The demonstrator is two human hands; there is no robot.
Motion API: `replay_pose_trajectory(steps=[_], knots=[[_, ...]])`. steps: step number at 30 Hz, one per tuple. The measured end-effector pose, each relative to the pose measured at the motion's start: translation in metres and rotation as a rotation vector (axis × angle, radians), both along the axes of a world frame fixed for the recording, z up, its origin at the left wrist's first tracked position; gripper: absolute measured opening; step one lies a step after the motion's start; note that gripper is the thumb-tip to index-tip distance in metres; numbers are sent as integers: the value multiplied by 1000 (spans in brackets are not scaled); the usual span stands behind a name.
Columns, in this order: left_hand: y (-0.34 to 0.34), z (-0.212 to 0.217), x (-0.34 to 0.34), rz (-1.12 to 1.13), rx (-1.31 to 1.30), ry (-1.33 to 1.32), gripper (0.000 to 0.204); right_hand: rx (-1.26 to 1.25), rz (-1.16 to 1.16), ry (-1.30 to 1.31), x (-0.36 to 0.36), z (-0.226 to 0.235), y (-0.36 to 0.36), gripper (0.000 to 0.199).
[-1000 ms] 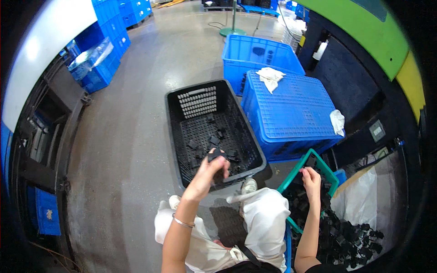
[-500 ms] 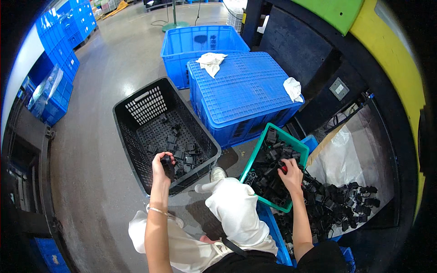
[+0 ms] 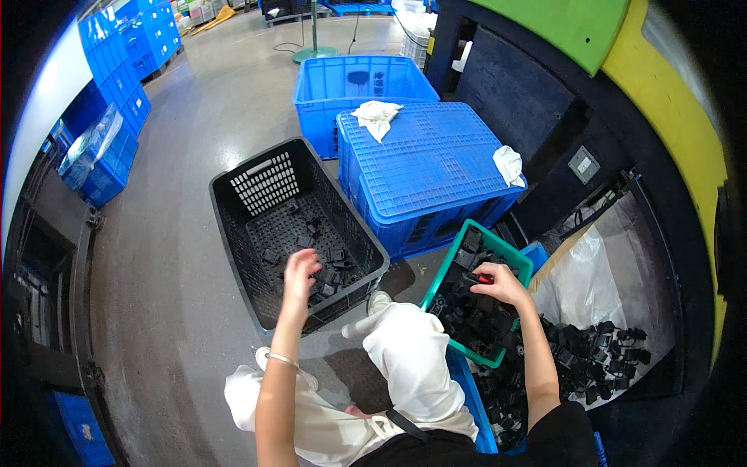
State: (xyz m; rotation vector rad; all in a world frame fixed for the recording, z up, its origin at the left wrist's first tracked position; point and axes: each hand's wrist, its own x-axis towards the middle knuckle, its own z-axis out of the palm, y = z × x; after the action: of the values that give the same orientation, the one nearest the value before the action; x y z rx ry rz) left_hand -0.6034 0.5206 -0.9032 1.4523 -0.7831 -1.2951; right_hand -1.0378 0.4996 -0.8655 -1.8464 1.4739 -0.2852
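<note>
My left hand (image 3: 299, 274) is raised above the near part of a black perforated crate (image 3: 264, 302). Its fingers are loosely apart and hold nothing that I can see. Several small black plastic parts (image 3: 336, 255) lie on the crate's floor. Over a green bin (image 3: 433, 285) to the right, my right hand (image 3: 502, 285) is closed around a small red object (image 3: 486, 279); the fingers hide most of it, so its kind is unclear. Black parts (image 3: 467, 315) fill that bin, and some lie right by my fingertips.
A lidded blue box (image 3: 436, 156) with white cloths (image 3: 377, 118) on top stands beyond the crate, before an open blue bin (image 3: 311, 101). More black parts (image 3: 591, 350) are heaped at right beside clear plastic sheeting (image 3: 580, 272). Blue crates (image 3: 117, 70) are stacked far left.
My left hand has let go of a black part and moved up and right over the crate. My right hand stays at the green bin, keeping the red object. The view has shifted slightly.
</note>
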Motion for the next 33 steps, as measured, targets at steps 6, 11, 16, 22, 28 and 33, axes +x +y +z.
replay_pose_trajectory(steps=[6,11,16,22,28,33], knots=[[30,51,-44,-602,-167,224,52,63,216,-553,89,51,-2,34],[49,71,-54,-554,-97,475,61,-49,503,-662,181,74,-8,32],[56,85,-21,-402,-295,483,57,-75,584,-706,240,82,-15,33],[68,113,16,-218,-424,250,59,92,527,-1092,305,82,-22,38],[81,134,18,-60,-457,-130,57,150,269,-1150,343,91,2,35],[74,116,26,280,-465,-621,31,200,276,-933,342,76,10,24]])
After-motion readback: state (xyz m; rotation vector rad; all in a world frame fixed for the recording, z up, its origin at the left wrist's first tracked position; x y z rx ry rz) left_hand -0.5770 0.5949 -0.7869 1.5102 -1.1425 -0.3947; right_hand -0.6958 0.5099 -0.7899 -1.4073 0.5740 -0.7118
